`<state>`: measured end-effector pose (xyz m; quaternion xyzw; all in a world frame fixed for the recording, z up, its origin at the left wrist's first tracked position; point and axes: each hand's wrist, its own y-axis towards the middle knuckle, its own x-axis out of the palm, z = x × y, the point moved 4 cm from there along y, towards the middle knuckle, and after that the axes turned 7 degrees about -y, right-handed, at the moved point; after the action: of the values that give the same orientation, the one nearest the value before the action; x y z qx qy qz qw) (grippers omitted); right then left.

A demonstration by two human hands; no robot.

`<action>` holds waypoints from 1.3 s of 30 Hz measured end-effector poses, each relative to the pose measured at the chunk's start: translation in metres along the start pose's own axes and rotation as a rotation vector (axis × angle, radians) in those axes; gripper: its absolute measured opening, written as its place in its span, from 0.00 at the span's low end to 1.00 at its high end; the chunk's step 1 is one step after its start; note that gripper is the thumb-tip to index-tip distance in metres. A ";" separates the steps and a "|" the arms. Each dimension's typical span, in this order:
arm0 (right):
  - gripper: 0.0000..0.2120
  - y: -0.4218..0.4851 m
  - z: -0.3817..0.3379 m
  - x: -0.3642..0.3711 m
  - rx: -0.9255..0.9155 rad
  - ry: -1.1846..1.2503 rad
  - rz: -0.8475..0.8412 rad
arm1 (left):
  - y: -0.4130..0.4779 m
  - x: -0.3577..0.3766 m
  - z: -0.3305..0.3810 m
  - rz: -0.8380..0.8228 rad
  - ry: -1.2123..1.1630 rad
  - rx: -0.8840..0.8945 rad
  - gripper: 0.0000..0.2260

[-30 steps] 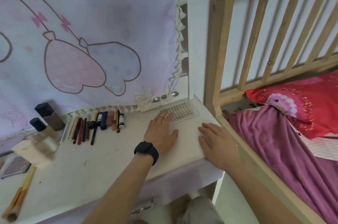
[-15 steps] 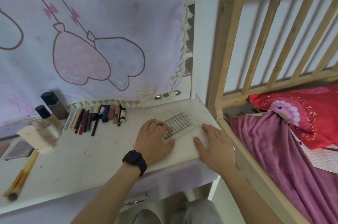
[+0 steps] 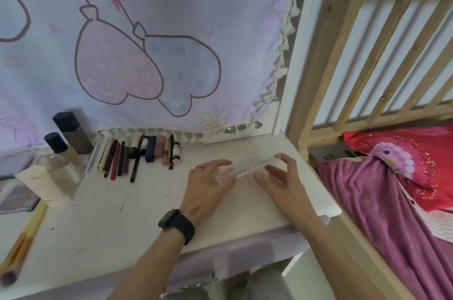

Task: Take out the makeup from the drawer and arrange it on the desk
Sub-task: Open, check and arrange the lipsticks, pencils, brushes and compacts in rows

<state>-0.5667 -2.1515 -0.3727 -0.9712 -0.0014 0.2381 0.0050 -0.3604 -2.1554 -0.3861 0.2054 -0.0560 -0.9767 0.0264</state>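
I see the clear case [image 3: 250, 165] tipped on edge at the right rear of the desk [image 3: 122, 226], with the left hand [image 3: 208, 187] and right hand [image 3: 282, 179] pinching its ends. The pencil row [image 3: 139, 155], bottles [image 3: 66, 143] and brushes [image 3: 22, 245] are already laid out, so it looks mostly done. I can't tell what's left.

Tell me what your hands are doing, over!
Gripping the clear case: left hand and right hand. It's tipped on edge over the desk. Nothing in the way.

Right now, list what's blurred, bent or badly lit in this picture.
Head view: the case between left hand and right hand is smeared, contents unreadable; head view, bed rails fan out from the wide lens; brush at the lower left edge is soft; light flat, shadows faint.
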 end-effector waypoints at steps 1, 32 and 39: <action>0.30 0.001 -0.005 0.007 0.003 0.098 -0.007 | 0.001 -0.001 0.000 0.004 -0.047 0.012 0.20; 0.20 0.016 -0.008 0.037 -0.040 0.681 -0.083 | -0.013 -0.001 0.006 0.072 0.003 0.096 0.20; 0.22 0.015 -0.002 0.028 -0.030 0.740 -0.169 | -0.014 0.002 0.013 -0.041 0.319 0.135 0.27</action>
<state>-0.5405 -2.1661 -0.3839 -0.9880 -0.0831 -0.1300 0.0107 -0.3682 -2.1401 -0.3770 0.3601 -0.1124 -0.9261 0.0010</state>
